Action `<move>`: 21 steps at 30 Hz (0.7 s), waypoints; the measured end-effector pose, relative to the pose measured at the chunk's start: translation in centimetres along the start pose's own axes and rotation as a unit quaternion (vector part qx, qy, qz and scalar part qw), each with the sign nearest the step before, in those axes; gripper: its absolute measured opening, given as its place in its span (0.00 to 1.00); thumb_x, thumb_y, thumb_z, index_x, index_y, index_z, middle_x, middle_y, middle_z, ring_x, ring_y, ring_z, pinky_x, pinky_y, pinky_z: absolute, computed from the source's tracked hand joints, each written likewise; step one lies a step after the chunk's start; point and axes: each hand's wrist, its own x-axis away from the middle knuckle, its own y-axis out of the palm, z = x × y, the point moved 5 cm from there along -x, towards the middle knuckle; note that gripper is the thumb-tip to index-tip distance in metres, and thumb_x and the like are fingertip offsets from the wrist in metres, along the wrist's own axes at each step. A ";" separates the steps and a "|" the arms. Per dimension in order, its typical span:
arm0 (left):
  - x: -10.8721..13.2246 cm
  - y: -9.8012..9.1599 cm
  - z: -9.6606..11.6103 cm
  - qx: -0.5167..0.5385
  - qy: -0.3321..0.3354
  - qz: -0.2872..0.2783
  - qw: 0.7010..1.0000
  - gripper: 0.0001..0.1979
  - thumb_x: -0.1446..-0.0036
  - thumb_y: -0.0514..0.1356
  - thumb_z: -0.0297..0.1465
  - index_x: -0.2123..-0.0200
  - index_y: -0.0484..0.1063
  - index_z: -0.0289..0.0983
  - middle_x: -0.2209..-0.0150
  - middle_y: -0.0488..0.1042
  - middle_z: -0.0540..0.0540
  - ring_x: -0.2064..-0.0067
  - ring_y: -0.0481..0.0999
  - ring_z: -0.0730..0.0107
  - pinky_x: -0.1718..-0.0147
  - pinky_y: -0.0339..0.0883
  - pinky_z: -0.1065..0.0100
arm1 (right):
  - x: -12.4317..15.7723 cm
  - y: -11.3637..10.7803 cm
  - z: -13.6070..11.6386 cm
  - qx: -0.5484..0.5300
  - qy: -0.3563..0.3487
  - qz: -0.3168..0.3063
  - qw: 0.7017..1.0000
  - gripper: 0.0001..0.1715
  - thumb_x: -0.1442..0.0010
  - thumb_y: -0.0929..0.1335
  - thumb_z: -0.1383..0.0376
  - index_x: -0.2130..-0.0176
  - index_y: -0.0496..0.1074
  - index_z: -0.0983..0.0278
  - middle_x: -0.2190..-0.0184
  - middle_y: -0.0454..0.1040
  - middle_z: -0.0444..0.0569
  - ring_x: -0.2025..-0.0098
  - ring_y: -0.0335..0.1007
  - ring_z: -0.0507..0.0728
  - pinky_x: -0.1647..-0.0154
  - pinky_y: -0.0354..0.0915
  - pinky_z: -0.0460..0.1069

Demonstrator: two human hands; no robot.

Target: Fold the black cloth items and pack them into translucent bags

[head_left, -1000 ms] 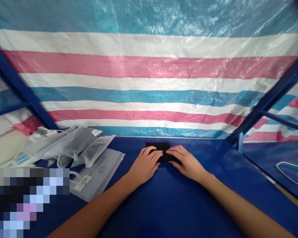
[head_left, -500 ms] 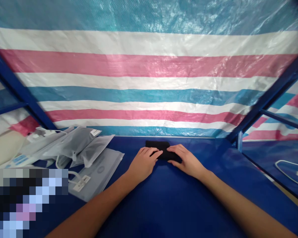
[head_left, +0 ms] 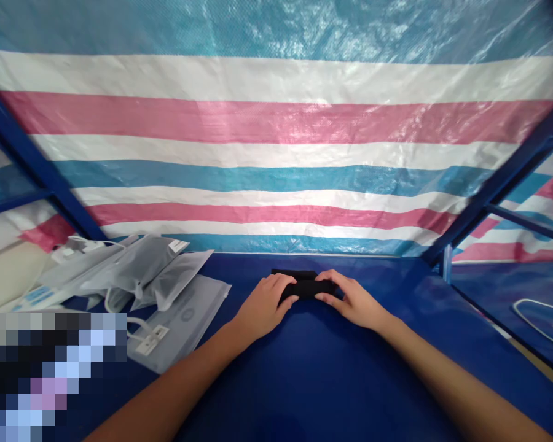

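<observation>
A black piece of folded cloth (head_left: 306,288) lies near the far edge of the blue surface, its near part bunched into a thick roll. Behind the roll, a flat strip of the same black material shows; what kind of item it is I cannot make out. My left hand (head_left: 270,302) grips the roll's left end, fingers over the top and thumb at the near side. At the right end, my right hand (head_left: 350,298) holds it the same way, fingertips on top and thumb below.
Several frosted zip bags (head_left: 133,267) are piled at the left, one with a white label and handle. A blue surface (head_left: 322,374) lies under my arms. Blue metal posts (head_left: 483,196) flank a striped plastic sheet (head_left: 276,123). A white cable (head_left: 534,307) lies at the far right.
The black cloth was flatter with my fingers lying over it. Now its near part is rolled up thicker, and both hands grip its ends with thumbs at the near side.
</observation>
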 end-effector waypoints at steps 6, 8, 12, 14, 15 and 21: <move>0.1 0.9 -0.2 -0.087 0.031 0.009 0.996 0.27 0.30 0.64 0.32 0.31 0.64 0.42 0.38 0.74 0.41 0.36 0.71 0.50 0.36 0.64 0.46 | -0.4 0.2 0.2 -0.049 0.026 -0.008 0.998 0.17 0.27 0.70 0.51 0.44 0.73 0.56 0.53 0.81 0.48 0.56 0.80 0.60 0.56 0.76 0.52; 0.1 1.2 -0.5 -0.092 0.026 0.002 0.995 0.30 0.30 0.64 0.31 0.29 0.61 0.43 0.39 0.75 0.41 0.37 0.72 0.50 0.37 0.66 0.46 | -0.4 0.3 0.3 -0.050 0.027 -0.002 0.998 0.17 0.26 0.69 0.51 0.44 0.73 0.56 0.52 0.81 0.48 0.55 0.80 0.60 0.53 0.75 0.53; 0.1 1.2 -0.6 -0.105 0.025 0.016 0.994 0.32 0.29 0.62 0.30 0.27 0.58 0.44 0.34 0.70 0.39 0.34 0.69 0.48 0.37 0.66 0.44 | -0.3 0.6 0.7 -0.046 0.032 0.005 0.998 0.18 0.25 0.68 0.51 0.42 0.72 0.56 0.49 0.80 0.50 0.53 0.80 0.60 0.54 0.76 0.53; 0.2 1.0 -0.3 -0.113 0.026 0.023 0.993 0.32 0.29 0.61 0.29 0.26 0.58 0.46 0.33 0.69 0.39 0.34 0.69 0.47 0.37 0.67 0.43 | -0.3 0.7 0.8 -0.039 0.031 0.011 0.999 0.19 0.25 0.67 0.51 0.41 0.71 0.56 0.47 0.80 0.51 0.52 0.80 0.61 0.53 0.77 0.54; 0.2 0.9 -0.2 -0.117 0.028 0.025 0.992 0.31 0.29 0.60 0.29 0.26 0.58 0.47 0.33 0.69 0.39 0.34 0.69 0.47 0.37 0.67 0.43 | -0.3 0.7 0.9 -0.035 0.031 0.013 0.999 0.19 0.25 0.67 0.51 0.41 0.71 0.56 0.47 0.80 0.51 0.51 0.80 0.61 0.51 0.77 0.55; 0.2 1.0 0.5 -0.114 0.054 0.009 0.992 0.29 0.28 0.58 0.29 0.27 0.60 0.48 0.36 0.70 0.40 0.41 0.74 0.50 0.41 0.72 0.45 | -0.5 0.5 1.1 -0.034 0.035 0.017 0.999 0.17 0.23 0.64 0.51 0.42 0.72 0.55 0.48 0.81 0.49 0.51 0.80 0.61 0.46 0.76 0.56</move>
